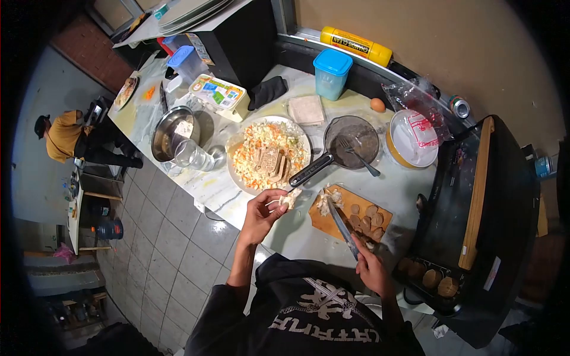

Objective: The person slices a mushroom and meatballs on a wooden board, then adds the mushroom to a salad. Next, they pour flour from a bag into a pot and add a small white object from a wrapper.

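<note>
Pale food piece [289, 199], one, pinched in left hand [261, 215], centre of frame. One knife [342, 227] grasped by right hand [370, 264], lower right, blade over one cutting board [320, 222]. One fork [358, 155], one egg [377, 105], upper right.

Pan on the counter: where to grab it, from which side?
Likely the black handle, mid-length, from the near side: it juts from the pan toward the left hand. The fork sticks out over the rim, so lift level.
</note>
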`<state>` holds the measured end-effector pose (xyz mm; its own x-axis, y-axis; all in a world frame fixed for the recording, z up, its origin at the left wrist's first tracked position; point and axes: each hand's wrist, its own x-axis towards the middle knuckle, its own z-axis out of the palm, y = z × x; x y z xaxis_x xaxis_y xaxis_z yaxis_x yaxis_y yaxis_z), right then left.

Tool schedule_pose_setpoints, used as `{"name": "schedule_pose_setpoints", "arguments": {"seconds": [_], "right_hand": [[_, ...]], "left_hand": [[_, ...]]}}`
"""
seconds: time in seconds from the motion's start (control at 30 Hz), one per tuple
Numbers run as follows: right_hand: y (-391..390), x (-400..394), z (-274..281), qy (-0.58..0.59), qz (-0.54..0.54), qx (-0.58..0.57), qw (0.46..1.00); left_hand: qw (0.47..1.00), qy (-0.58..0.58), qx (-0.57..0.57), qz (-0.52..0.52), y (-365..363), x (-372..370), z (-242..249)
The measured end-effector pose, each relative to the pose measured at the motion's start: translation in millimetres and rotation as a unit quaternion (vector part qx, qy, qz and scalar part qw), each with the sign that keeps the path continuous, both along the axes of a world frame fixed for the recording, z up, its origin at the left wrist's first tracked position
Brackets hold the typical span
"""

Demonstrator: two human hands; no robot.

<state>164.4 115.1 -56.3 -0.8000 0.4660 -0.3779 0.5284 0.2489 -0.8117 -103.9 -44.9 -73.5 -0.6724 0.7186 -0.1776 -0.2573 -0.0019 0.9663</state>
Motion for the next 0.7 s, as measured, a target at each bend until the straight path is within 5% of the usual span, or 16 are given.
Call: {"name": "schedule_pose_setpoints", "arguments": {"seconds": [0.7], "right_hand": [[-2, 0, 11, 0.0, 0.003, -0.035, 0.999]], "left_hand": [[0.983, 0.134, -0.121, 0.012, 12, 16, 2]]}}
